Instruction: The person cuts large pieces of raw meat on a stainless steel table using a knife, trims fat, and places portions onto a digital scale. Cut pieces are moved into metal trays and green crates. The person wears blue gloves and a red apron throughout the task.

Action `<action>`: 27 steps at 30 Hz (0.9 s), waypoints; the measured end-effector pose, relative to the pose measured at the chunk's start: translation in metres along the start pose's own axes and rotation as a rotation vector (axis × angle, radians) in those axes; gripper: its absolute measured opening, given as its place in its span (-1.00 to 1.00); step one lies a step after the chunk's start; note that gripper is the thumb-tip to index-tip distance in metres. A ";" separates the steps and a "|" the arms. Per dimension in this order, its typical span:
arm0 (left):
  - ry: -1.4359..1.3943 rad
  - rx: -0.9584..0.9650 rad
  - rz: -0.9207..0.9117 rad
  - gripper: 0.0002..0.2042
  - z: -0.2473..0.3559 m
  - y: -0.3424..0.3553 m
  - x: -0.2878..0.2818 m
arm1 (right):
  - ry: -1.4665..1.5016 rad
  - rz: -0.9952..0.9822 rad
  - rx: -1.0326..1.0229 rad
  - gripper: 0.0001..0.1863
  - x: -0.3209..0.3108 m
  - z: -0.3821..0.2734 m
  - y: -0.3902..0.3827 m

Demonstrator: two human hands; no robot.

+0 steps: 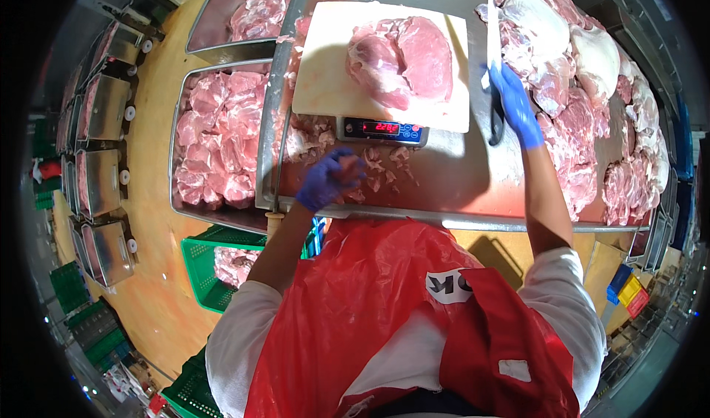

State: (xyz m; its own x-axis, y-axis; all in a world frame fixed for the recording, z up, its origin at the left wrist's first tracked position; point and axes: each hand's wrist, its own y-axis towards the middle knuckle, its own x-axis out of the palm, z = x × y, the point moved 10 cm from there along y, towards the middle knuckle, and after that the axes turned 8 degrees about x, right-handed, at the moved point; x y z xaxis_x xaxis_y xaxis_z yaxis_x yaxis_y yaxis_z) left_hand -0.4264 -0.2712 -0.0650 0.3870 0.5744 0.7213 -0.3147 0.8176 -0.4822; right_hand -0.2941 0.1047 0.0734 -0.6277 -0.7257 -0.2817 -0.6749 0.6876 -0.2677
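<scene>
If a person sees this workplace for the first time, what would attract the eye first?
Probably the bright red apron at the bottom centre, then the pink meat on the white board at the upper centre. Right of the board, the blue-gloved right hand touches a long knife.

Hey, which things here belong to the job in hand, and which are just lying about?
Likely part of the job:
- meat piece on the cutting board
- scale at the board's near edge
- knife at the right hand
- meat scraps near the left hand

Seemingly lying about:
- yellow bin
- metal carts
</scene>
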 end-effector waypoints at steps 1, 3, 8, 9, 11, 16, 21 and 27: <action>0.067 -0.088 -0.051 -0.76 -0.021 0.004 0.006 | 0.246 -0.042 0.062 -0.65 0.011 0.003 0.024; 0.268 -0.175 -0.102 -0.77 -0.059 0.008 -0.003 | 0.409 -0.183 0.106 -0.65 0.043 0.001 0.051; 0.711 -0.147 -0.278 -0.76 -0.068 0.011 -0.007 | 0.254 -0.204 0.005 -0.74 0.086 -0.018 0.059; 0.808 -0.200 -0.300 -0.77 -0.050 0.003 0.008 | 0.260 -0.192 0.030 -0.75 0.080 -0.015 0.054; 0.996 -0.314 -0.351 -0.78 0.003 -0.001 0.046 | 0.139 -0.265 0.018 -0.75 0.078 -0.018 0.046; 0.619 0.576 -0.173 -0.50 0.275 0.043 0.081 | 0.035 -0.284 0.008 -0.71 0.098 -0.047 0.034; 1.455 0.838 0.167 -0.17 0.332 0.093 0.068 | -0.037 -0.389 -0.084 -0.70 0.120 -0.079 0.008; 1.101 0.667 -0.040 -0.14 0.145 0.121 0.128 | 0.317 -0.296 0.071 -0.70 0.097 -0.034 0.044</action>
State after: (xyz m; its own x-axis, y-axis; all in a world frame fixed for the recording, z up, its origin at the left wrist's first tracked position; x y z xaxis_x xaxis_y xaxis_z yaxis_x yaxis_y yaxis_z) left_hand -0.5406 -0.1044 0.0411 0.8132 0.5416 -0.2129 -0.5332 0.8400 0.1005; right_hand -0.3978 0.0638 0.0652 -0.5067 -0.8550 0.1106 -0.8224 0.4408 -0.3597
